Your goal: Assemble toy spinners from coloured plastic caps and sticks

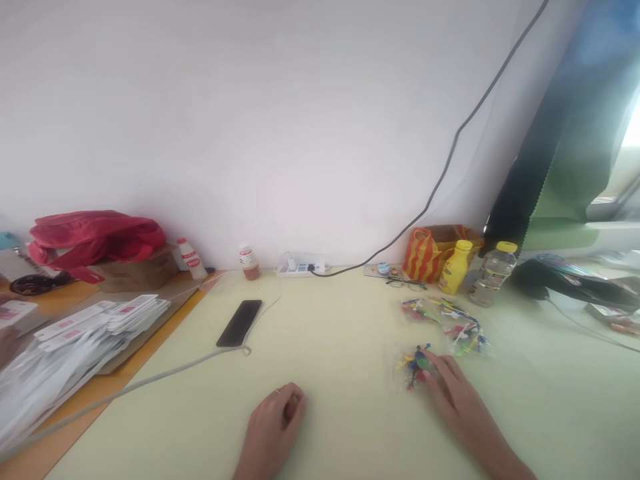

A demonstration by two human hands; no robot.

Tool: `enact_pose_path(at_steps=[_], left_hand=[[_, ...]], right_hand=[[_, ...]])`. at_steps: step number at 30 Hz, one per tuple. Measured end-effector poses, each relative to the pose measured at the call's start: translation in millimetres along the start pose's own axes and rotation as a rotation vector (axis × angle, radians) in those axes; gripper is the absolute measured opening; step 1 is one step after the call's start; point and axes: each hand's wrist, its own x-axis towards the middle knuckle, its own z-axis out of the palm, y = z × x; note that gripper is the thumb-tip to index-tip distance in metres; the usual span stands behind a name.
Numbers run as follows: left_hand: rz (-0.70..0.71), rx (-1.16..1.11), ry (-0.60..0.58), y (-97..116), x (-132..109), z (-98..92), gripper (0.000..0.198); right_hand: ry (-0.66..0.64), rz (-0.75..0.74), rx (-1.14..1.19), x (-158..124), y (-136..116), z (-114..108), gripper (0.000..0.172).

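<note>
My left hand [274, 427] rests on the pale table with its fingers curled into a loose fist, and nothing shows in it. On the right, my right hand [454, 387] has its thumb and fingertips on a clear plastic bag of small colourful pieces [414, 365], in blue, yellow, green and red. The bag lies flat on the table. Just beyond it are more clear bags of similar pieces [465, 333], one of them farther back [419, 309]. What exactly the pieces are is too blurred to tell.
A black phone [240, 323] lies left of centre beside a pale cable [165, 373]. Along the wall stand a drink bottle [249, 263], a power strip [300, 267], glasses [406, 284], a yellow bottle [456, 268] and a clear bottle [493, 275]. White packets [100, 327] are piled at left.
</note>
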Motion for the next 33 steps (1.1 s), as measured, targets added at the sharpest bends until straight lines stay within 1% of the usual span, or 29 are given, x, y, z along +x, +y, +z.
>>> enact_pose_path(at_steps=[8, 15, 20, 28, 31, 33], left_hand=[[0.022, -0.003, 0.012, 1.2, -0.6, 0.1, 0.027], [0.050, 0.020, 0.025, 3.4, -2.7, 0.2, 0.025], [0.058, 0.041, 0.023, 4.4, -4.5, -0.2, 0.024], [0.087, 0.051, 0.048, 4.7, -5.8, 1.7, 0.025], [0.081, 0.053, 0.018, 9.4, -4.9, -3.6, 0.023], [0.096, 0.020, -0.038, 12.5, -1.3, -8.9, 0.018]], right_hand=[[0.040, -0.033, 0.022, 3.1, 10.6, 4.0, 0.039], [0.064, 0.021, -0.016, 1.9, 9.6, 4.0, 0.044], [0.084, -0.020, -0.049, -2.6, 9.3, 6.2, 0.048], [0.076, -0.052, 0.048, 2.0, 6.6, -0.1, 0.050], [0.054, -0.079, 0.081, 7.7, 1.0, -4.2, 0.048], [0.021, -0.098, 0.096, 15.7, -5.8, -5.6, 0.046]])
